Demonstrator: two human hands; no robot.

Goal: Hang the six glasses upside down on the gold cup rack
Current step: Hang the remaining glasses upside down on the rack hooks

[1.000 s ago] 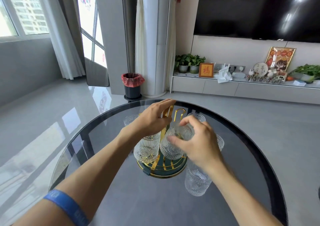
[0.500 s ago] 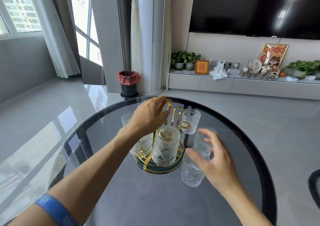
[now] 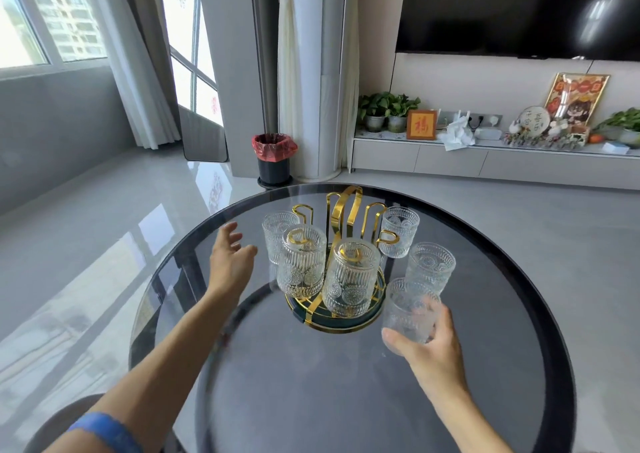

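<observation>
The gold cup rack (image 3: 341, 210) stands on its round dark base at the middle of the table. Two ribbed glasses hang upside down on its front arms: one on the left (image 3: 302, 262) and one on the right (image 3: 350, 279). Upright glasses stand on the table at the back left (image 3: 273, 230), back right (image 3: 399, 232) and right (image 3: 429, 267). My right hand (image 3: 427, 343) grips another upright glass (image 3: 408, 310) near the rack's front right. My left hand (image 3: 228, 258) hovers open to the left of the rack, touching nothing.
The round dark glass table (image 3: 311, 383) has a black rim close on the right. A bin with a red liner (image 3: 273, 159) stands on the floor beyond the table. A low TV cabinet (image 3: 485, 161) with plants and ornaments runs along the far wall.
My right hand let go of the second hung glass, dropped to the front right and closed on an upright glass. My left hand came off the rack's top and moved left, open.
</observation>
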